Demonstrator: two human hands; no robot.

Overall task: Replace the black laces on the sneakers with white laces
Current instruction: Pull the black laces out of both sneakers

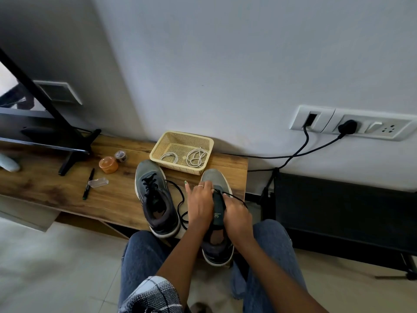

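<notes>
Resting on the wooden counter [117, 195] are two grey sneakers, toes turned to the wall. The left sneaker [155, 197] is seen still threaded with its black lace [150, 184], whose loose end trails over the counter between the pair. The right sneaker [216, 222] is attended by both hands: the left hand [199, 204] is laid over its eyelet area with fingers fairly straight, one fingertip raised toward the toe, and whether anything is pinched beneath it cannot be told; the right hand [237, 216] is curled at the tongue, its fingertips closed on a strand of the right sneaker's black lace [234, 196], which arcs off to the right. A cream mesh basket [180, 141] is placed against the wall just behind the sneakers, and two coiled white laces [195, 158] are held within it. Listed further left on the counter: an orange lidded jar [108, 164], a small patterned tape roll [120, 155], a black marker [88, 184] and a clear plastic cap [98, 182]. A television stand [74, 152] is footed at the counter's far left.
</notes>
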